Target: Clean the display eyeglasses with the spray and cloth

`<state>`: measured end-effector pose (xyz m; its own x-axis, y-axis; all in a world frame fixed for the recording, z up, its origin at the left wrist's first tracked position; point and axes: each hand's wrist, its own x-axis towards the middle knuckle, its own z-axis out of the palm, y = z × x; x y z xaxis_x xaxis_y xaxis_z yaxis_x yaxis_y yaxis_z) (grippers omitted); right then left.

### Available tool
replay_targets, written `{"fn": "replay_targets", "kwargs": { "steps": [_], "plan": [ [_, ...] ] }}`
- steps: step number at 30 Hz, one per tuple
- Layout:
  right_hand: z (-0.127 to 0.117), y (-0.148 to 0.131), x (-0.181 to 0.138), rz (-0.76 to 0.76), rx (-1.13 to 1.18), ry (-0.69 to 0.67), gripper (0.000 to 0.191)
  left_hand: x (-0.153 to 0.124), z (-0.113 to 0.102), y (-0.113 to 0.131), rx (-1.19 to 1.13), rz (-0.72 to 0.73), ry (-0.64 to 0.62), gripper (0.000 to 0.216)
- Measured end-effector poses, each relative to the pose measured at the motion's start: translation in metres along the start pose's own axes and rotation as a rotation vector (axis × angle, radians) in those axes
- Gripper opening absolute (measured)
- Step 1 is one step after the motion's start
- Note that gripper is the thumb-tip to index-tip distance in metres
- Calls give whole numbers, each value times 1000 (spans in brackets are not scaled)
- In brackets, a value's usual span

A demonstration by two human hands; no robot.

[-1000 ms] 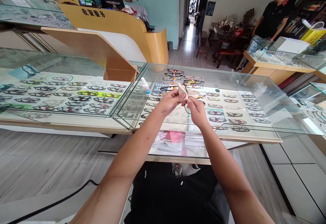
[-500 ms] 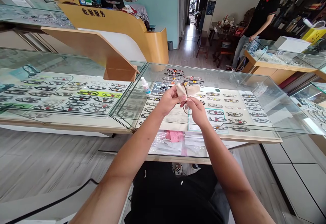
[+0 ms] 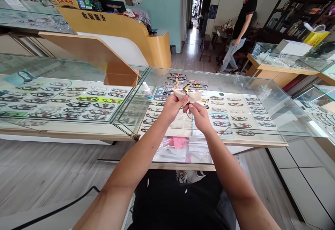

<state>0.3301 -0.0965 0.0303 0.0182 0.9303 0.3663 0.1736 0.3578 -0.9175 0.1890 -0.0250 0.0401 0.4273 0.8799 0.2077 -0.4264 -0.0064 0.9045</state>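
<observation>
Both of my hands are raised together over a glass display counter (image 3: 235,83). My left hand (image 3: 174,106) pinches a beige cleaning cloth (image 3: 192,95) that is folded round part of a pair of glasses. My right hand (image 3: 200,116) is closed on the thin dark frame of the glasses (image 3: 188,112), of which only a lens rim shows below the cloth. The hands touch each other at the fingertips.
A small white spray bottle (image 3: 147,90) stands on the glass left of my hands. Several pairs of glasses (image 3: 180,78) lie on the counter top, many more inside the cases. A person (image 3: 239,31) walks at the back near a wooden table. A yellow reception desk (image 3: 117,24) stands behind.
The person at the back has walked left, away from the right-hand counter. My hands kept working the cloth on the glasses, and the cloth shifted slightly in my left fingers.
</observation>
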Motion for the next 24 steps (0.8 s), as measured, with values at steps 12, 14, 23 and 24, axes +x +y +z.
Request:
{"fn": "replay_targets", "kwargs": {
  "steps": [12,14,23,24],
  "plan": [
    [-4,6,4,1,35,41,44,-4,9,-10,-183,-62,10,43],
    [-3,8,5,13,56,27,43,-3,8,-10,-182,-57,19,40],
    [-3,4,5,6,62,31,38,-6,10,1,-146,-70,4,38],
    [-3,4,5,5,58,28,39,-6,9,1,-141,-65,5,39]
  ]
}}
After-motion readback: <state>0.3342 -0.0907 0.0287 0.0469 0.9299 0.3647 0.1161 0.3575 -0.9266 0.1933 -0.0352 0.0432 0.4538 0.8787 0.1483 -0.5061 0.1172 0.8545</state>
